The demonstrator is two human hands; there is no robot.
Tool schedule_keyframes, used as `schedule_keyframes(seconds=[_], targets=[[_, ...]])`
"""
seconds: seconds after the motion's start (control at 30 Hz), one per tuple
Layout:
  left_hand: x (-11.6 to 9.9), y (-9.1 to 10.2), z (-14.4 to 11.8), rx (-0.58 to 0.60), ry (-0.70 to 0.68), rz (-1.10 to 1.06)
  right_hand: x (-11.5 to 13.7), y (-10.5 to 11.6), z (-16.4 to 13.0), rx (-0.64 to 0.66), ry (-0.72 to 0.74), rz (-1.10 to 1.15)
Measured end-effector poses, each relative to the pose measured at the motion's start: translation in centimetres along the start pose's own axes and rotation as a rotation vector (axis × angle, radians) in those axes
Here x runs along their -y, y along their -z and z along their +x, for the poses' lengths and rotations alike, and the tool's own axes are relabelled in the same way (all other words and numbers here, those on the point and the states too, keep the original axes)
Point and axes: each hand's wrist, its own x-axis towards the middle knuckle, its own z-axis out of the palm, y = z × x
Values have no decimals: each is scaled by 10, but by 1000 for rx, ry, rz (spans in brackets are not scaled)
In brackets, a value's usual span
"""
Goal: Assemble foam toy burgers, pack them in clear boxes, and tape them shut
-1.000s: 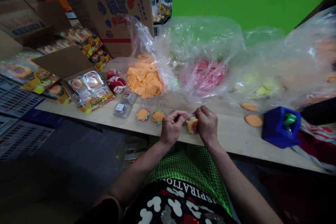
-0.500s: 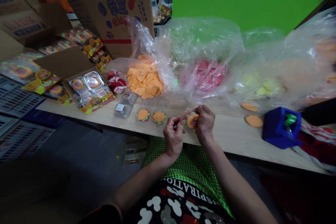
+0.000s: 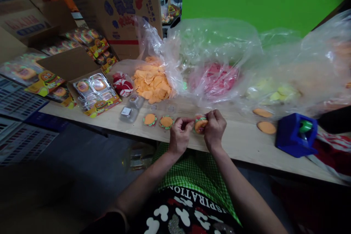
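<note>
My right hand (image 3: 215, 129) grips a small burger-shaped piece (image 3: 200, 125) by its right side, just above the table's front edge. The piece has orange bun faces, with green and red layers showing at its rim. Close by its left side, my left hand (image 3: 179, 137) has thumb and fingers pinched together; what lies between them, if anything, is too small to make out. Left of my hands lie two layered burger pieces with orange tops, one round (image 3: 150, 119) and the other (image 3: 166, 121) partly behind my left hand.
Clear plastic cases (image 3: 128, 114) lie farther left, near a display box (image 3: 101, 97) of packed burgers. Open bags with orange pieces (image 3: 153, 82), pink pieces (image 3: 216, 76) and yellow pieces (image 3: 283, 94) line the back. Two orange discs (image 3: 265, 127) and a blue tape dispenser (image 3: 294, 135) are on the right.
The burger piece has turned in my right hand, so its layered edge shows more. My left fingers have drawn closer together. The view has shifted slightly.
</note>
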Motion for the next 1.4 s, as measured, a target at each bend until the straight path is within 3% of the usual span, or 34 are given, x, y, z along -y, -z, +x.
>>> schedule_keyframes(seconds=[0.3, 0.5, 0.73, 0.9, 1.0, 1.1, 1.2, 1.3, 1.4], targets=[[-1, 0, 4, -30, -22, 59, 1, 9, -5, 137, 175, -286], [2, -1, 6, 73, 9, -50, 1, 16, -5, 117, 197, -340], [6, -3, 6, -26, -94, 138, -2, 11, -10, 117, 224, -410], [-5, 2, 4, 145, -52, 156, 2, 17, -11, 119, 148, -358], [-14, 16, -11, 273, -13, 267, -4, 29, -42, 152, 46, -264], [-13, 38, -33, 422, 83, 415, -17, 48, -90, 280, -47, -221], [-4, 54, -53, 579, 209, 456, -29, 73, -124, 551, -64, -276], [6, 59, -66, 638, 278, 448, -34, 94, -127, 795, 37, -399], [9, 59, -71, 639, 296, 426, -31, 106, -114, 946, 126, -481]])
